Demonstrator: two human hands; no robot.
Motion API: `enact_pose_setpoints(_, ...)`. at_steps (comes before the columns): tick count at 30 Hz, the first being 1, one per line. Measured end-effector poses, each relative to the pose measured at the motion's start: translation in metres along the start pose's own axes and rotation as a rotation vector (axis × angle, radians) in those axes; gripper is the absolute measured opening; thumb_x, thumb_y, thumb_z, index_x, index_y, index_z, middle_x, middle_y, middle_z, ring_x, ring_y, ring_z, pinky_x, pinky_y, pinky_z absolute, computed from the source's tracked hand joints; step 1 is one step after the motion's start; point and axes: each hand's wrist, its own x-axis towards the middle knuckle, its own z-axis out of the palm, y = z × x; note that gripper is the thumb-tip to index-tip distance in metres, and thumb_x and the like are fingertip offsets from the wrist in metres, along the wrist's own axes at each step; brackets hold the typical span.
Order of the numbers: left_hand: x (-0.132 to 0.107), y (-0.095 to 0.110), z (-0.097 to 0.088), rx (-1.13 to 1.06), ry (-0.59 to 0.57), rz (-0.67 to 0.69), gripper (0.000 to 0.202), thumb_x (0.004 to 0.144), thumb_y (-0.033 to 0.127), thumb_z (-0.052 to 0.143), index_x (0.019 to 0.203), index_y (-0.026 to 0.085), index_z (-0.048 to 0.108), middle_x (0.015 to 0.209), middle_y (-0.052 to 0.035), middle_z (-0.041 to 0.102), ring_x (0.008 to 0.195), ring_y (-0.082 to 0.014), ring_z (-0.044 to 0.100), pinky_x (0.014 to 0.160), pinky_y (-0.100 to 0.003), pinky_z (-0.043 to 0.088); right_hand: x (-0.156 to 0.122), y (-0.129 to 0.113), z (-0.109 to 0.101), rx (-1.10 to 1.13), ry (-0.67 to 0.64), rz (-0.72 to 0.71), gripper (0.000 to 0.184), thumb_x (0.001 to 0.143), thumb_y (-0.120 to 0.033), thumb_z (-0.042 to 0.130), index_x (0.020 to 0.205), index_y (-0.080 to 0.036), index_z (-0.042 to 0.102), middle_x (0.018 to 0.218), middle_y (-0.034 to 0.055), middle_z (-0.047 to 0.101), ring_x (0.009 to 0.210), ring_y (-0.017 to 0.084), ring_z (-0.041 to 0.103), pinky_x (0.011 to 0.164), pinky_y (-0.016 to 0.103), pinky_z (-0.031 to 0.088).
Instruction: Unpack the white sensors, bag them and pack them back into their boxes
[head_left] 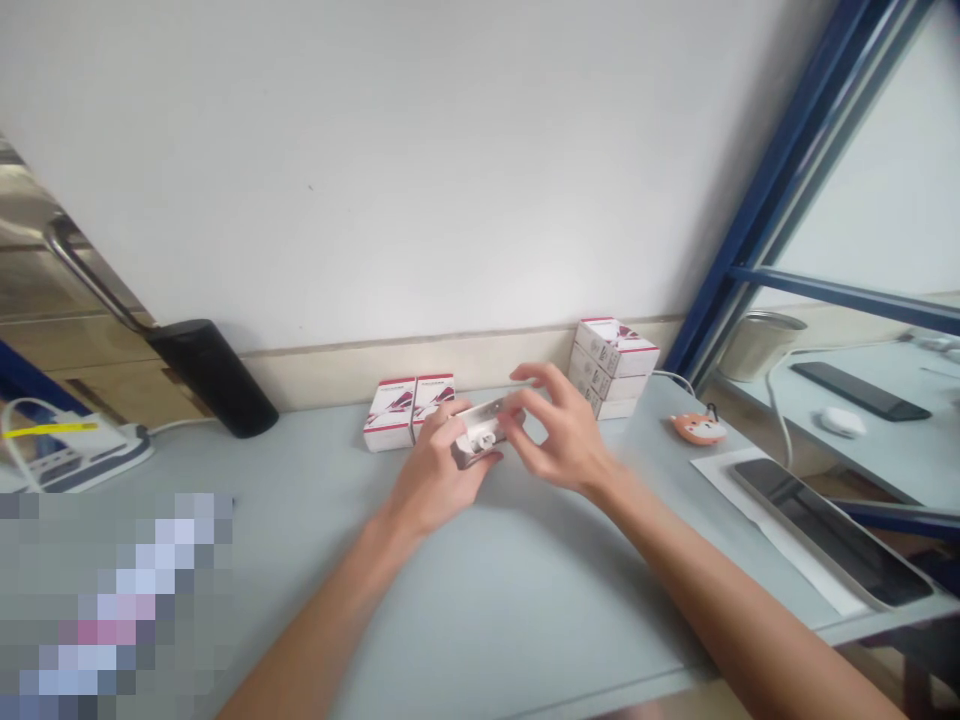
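My left hand (pixel 433 470) is closed round a small white box (pixel 480 430) held just above the grey table (pixel 480 600). My right hand (pixel 559 425) pinches the box's right end with thumb and fingers, the other fingers curled above it. Something white and round shows at the box's open side; I cannot make out what it is. Just behind the hands lie two red-and-white boxes (pixel 409 408) side by side near the wall. A stack of three similar boxes (pixel 611 365) stands to the right of them.
A black cylinder (pixel 214 375) leans at the back left beside a power strip (pixel 71 455). An orange animal-shaped item (pixel 697 428) and a dark tablet (pixel 829 545) on white paper lie at right. A blue frame (pixel 757 200) borders another desk with a keyboard (pixel 859 390).
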Motion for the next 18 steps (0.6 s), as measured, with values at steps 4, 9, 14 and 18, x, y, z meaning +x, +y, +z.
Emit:
enact_pose_setpoints(4,0.003,-0.002,-0.005,0.036,0.038,0.065,0.049,0.087,0.017,0.078,0.120,0.029,0.044,0.129,-0.0109,0.063,0.116,-0.0254,0.069,0.096,-0.048,0.059,0.001,0.008,0.005,0.076,0.045,0.114,0.014,0.099,-0.024,0.055,0.104,-0.027,0.067,0.126,0.0104,0.059,0.104,0.023,0.065,0.095,0.043,0.055)
enact_pose_setpoints(9,0.006,-0.003,-0.011,0.125,0.077,0.169,0.044,0.088,0.018,0.077,0.116,0.028,0.045,0.128,-0.0114,0.066,0.119,-0.0272,0.068,0.096,-0.048,0.058,0.000,0.007,0.004,0.131,-0.044,0.046,0.022,0.101,-0.023,0.052,0.107,-0.028,0.073,0.131,0.0098,0.059,0.120,0.025,0.061,0.106,0.045,0.051)
enact_pose_setpoints(14,0.010,-0.007,-0.013,0.239,0.104,0.277,0.050,0.089,0.016,0.076,0.124,0.030,0.044,0.131,-0.0099,0.068,0.118,-0.0267,0.069,0.098,-0.047,0.057,0.000,0.002,0.003,0.259,-0.137,0.185,0.018,0.098,-0.036,0.065,0.113,-0.030,0.073,0.140,0.0095,0.054,0.133,0.028,0.055,0.116,0.048,0.044)
enact_pose_setpoints(18,0.010,-0.009,-0.014,0.339,0.023,0.294,0.042,0.090,0.018,0.076,0.121,0.028,0.050,0.132,-0.0105,0.069,0.119,-0.0272,0.069,0.100,-0.045,0.055,0.002,0.001,0.005,0.449,-0.153,0.284,0.017,0.094,-0.040,0.070,0.099,-0.024,0.067,0.128,0.0095,0.059,0.123,0.024,0.060,0.114,0.044,0.044)
